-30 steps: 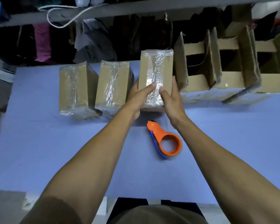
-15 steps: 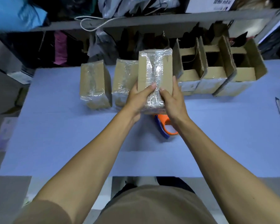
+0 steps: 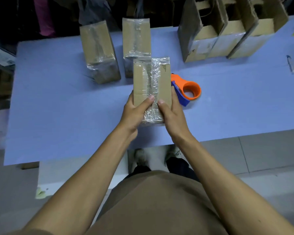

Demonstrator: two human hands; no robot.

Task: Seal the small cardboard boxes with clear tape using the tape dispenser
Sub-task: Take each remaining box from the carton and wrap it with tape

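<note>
A small cardboard box [image 3: 151, 80] with clear tape down its top seam is held above the blue table [image 3: 66, 107]. My left hand [image 3: 134, 112] grips its near left side, thumb on the taped top. My right hand [image 3: 171, 112] grips the near right side, thumb beside the tape. The orange and blue tape dispenser [image 3: 185, 90] lies on the table just right of the box, partly hidden behind it and my right hand. Two taped boxes, one at left [image 3: 98, 51] and one beside it [image 3: 136, 39], stand further back.
Open cardboard boxes [image 3: 227, 34] with raised flaps stand in a row at the back right. A pen-like object [image 3: 289, 62] lies at the right edge. Dark shelving with bags runs behind the table. My feet [image 3: 158, 155] show below the near table edge.
Both hands have drawn the taped box back from the row toward me. The view has tilted downward, showing the near table edge and floor.
</note>
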